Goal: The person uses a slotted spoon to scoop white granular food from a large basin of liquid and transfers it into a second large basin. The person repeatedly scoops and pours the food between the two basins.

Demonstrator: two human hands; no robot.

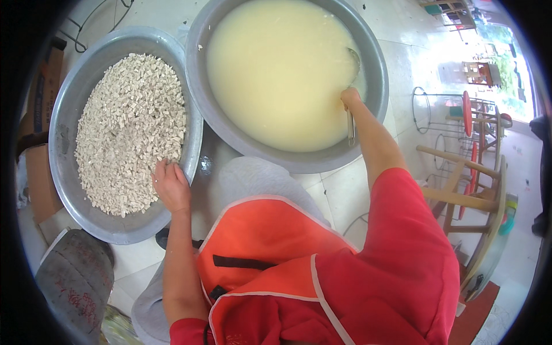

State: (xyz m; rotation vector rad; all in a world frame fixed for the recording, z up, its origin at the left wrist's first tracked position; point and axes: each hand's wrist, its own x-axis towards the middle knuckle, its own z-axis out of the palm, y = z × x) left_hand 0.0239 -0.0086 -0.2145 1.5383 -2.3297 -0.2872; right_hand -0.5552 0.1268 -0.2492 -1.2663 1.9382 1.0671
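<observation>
My right hand (351, 97) grips the handle of a metal ladle (354, 64) at the right side of a large metal basin (284, 160). The ladle's bowl lies partly sunk in the pale yellow, cloudy liquid (276, 73) that fills much of this basin. To the left stands a second wide metal basin (64, 142), holding a heap of small off-white cubed pieces (133, 125). My left hand (172, 183) rests at its near right side, fingers touching the edge of the heap by the rim. Whether any pieces are pinched under those fingers is hidden.
Cardboard boxes (45, 177) stand left of the basins. A dark container with red writing (77, 276) is at lower left, beside a plastic bag (118, 325). Wooden furniture (465, 194) and red-topped stools (467, 113) stand on the right. Wire stands (82, 32) sit at upper left.
</observation>
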